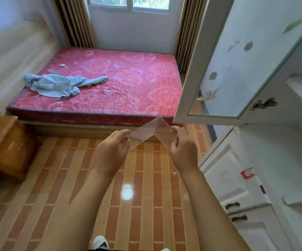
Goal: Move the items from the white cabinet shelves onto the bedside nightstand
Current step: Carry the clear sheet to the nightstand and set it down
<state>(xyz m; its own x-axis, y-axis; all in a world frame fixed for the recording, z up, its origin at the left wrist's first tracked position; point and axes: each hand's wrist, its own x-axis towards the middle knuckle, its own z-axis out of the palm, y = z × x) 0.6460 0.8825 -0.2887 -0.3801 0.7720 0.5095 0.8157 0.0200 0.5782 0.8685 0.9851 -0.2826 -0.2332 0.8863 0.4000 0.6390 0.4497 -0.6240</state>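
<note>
Left hand (113,147) and right hand (182,149) pinched on ends of clear folded stand (151,134), held in air in front of bed (99,84). Looks light, stiff, slippery, easily cracked; best held by edges. Nightstand (3,145) left of bed, white cabinet (266,160) right.

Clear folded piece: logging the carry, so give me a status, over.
Left hand and right hand each pinch an end of the clear folded piece. Held above the floor. Nightstand off to the left, path open.
</note>
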